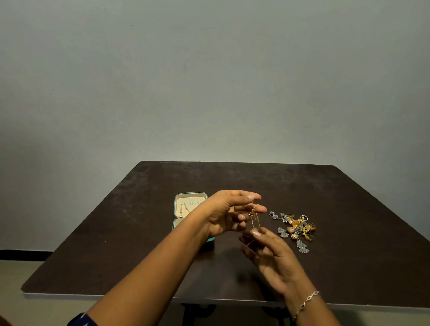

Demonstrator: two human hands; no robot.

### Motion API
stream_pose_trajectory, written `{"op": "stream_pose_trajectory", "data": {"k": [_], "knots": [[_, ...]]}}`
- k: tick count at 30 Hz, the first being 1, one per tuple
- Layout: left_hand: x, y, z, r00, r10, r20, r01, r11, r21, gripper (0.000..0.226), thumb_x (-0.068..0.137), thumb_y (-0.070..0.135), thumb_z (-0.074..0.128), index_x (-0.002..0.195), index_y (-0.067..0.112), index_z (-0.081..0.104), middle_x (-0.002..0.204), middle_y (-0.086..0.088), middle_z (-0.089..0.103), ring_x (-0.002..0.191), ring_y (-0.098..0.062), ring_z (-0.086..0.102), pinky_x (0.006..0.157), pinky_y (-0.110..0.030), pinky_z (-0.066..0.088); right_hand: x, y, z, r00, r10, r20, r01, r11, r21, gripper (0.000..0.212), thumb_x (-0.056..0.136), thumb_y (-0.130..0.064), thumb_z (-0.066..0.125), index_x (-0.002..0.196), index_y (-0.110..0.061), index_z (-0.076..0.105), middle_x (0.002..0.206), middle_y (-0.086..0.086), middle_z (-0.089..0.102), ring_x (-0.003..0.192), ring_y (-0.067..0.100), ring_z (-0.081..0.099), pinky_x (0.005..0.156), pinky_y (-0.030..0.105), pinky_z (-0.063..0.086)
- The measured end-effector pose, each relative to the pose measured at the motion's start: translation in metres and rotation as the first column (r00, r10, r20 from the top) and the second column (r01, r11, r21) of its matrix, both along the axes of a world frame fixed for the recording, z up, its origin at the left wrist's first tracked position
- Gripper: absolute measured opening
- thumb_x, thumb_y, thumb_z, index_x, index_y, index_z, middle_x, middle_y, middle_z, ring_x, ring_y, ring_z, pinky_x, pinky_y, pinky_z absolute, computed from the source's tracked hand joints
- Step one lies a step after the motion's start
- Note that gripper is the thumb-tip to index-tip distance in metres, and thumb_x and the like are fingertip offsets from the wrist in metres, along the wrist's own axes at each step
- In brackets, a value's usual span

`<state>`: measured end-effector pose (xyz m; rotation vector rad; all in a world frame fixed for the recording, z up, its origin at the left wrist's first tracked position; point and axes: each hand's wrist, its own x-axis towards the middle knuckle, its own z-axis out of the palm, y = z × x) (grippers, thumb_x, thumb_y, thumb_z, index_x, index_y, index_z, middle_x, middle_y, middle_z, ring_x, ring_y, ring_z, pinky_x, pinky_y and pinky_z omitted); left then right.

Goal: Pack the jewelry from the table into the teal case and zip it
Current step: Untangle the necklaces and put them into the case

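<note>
While it hangs above the dark brown surface (354, 247), the thin gold chain (256, 219) is pinched at its upper end by the left hand (227, 214) and at its lower end by the right hand (271, 257). Behind the left hand sits the open teal case (192, 193), with gold pieces (182, 210) against its cream lining. A heap of gold and silver jewelry (294, 227) lies to the right of both hands.

Dark table (332, 195), plain grey wall (214, 74)
</note>
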<state>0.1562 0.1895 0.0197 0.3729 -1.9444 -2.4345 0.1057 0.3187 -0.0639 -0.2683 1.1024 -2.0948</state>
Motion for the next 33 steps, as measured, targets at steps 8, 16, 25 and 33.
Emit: {"op": "stream_pose_trajectory", "data": {"k": [8, 16, 25, 33], "knots": [[0.007, -0.020, -0.013, 0.990, 0.120, 0.078, -0.135, 0.960, 0.244, 0.022, 0.072, 0.017, 0.066, 0.093, 0.010, 0.069, 0.066, -0.002, 0.065, 0.064, -0.016, 0.063, 0.054, -0.026, 0.055, 0.001, 0.009, -0.004, 0.976, 0.009, 0.217, 0.049, 0.965, -0.258, 0.048, 0.015, -0.012, 0.089, 0.057, -0.005, 0.066, 0.084, 0.018, 0.070, 0.081, 0.028, 0.070, 0.078, 0.040, 0.053], [0.012, -0.017, -0.032, 0.985, 0.118, 0.129, -0.156, 0.922, 0.355, 0.020, 0.066, 0.018, 0.065, 0.085, 0.014, 0.067, 0.057, 0.002, 0.059, 0.056, -0.013, 0.065, 0.056, -0.028, 0.052, -0.006, 0.013, 0.013, 0.989, 0.009, 0.148, 0.041, 0.942, -0.333, 0.043, 0.024, -0.021, 0.091, 0.054, -0.012, 0.062, 0.056, 0.003, 0.056, 0.069, 0.022, 0.068, 0.074, 0.038, 0.057], [0.018, -0.026, -0.045, 0.976, 0.207, 0.075, -0.218, 0.872, 0.437, 0.012, 0.085, 0.011, 0.056, 0.094, 0.010, 0.064, 0.058, -0.001, 0.058, 0.054, -0.014, 0.063, 0.047, -0.019, 0.048, -0.021, 0.015, 0.054, 0.969, 0.154, -0.192, -0.107, 0.966, 0.237, 0.013, 0.079, -0.011, 0.054, 0.076, -0.002, 0.063, 0.053, 0.002, 0.053, 0.052, 0.014, 0.058, 0.056, 0.026, 0.053], [0.012, -0.039, -0.051, 0.975, 0.219, -0.038, -0.218, 0.975, 0.027, 0.013, 0.091, 0.010, 0.052, 0.098, 0.010, 0.063, 0.087, -0.006, 0.069, 0.077, -0.016, 0.066, 0.061, -0.026, 0.052, -0.048, -0.013, 0.103, 0.839, 0.274, -0.471, -0.030, 0.887, 0.461, 0.019, 0.089, -0.006, 0.051, 0.075, -0.002, 0.064, 0.056, 0.004, 0.058, 0.051, 0.014, 0.058, 0.057, 0.021, 0.052]]}}
